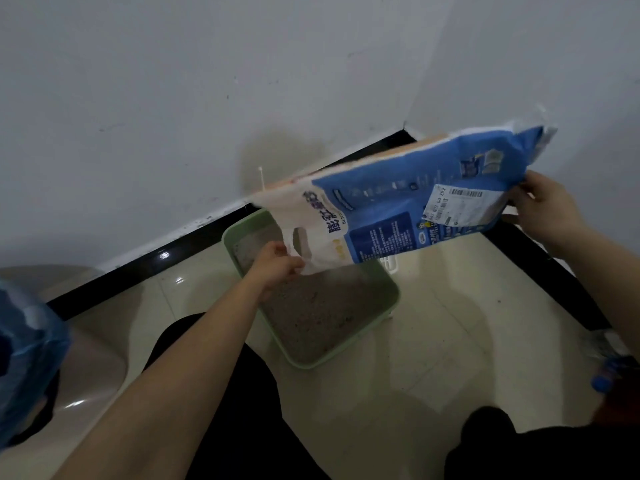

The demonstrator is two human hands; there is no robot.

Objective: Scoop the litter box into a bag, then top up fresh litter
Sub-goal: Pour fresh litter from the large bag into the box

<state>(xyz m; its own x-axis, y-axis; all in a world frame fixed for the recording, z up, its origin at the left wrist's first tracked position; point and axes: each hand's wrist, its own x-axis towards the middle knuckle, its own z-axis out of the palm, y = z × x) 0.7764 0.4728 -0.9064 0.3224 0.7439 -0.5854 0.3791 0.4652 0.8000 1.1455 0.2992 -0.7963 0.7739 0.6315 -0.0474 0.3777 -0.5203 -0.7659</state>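
Step in hand (judged): the top-up, the second half of the task. No scoop in either hand.

Nearest: dark trouser knees at bottom of frame, person crouched. L edge: translucent blue plastic bag (27,341), prob. the waste bag; contents not visible.

Pale glossy tiled floor (433,341). On it, in front of the knees, the light-green rectangular plastic litter box (393,299), long axis running toward the wall. Grey granular litter (311,313) covers its base, a few dark specks on top; level looks low vs. the rim.

Left hand (277,265) over the box's far half. Fingers curled, pinching the white lower corner of the blue-and-white printed litter sack (415,202), just below its handle cut-out.

Right hand (543,202) is higher and well apart to the R. Fingers wrapped round the sack's raised end, gripping it.

Sack held in air, tilted, low end directly above the box, not touching it. Can't tell whether the low end is open; no stream of litter visible.

Behind: black skirting strip (156,268), grey-white wall (173,98), room corner.

Next move calls for (judgement): raise R end or drop L end so grains run out, keep the mouth inside the rim, and pour slowly. Risk: a sudden surge spilling onto the floor.
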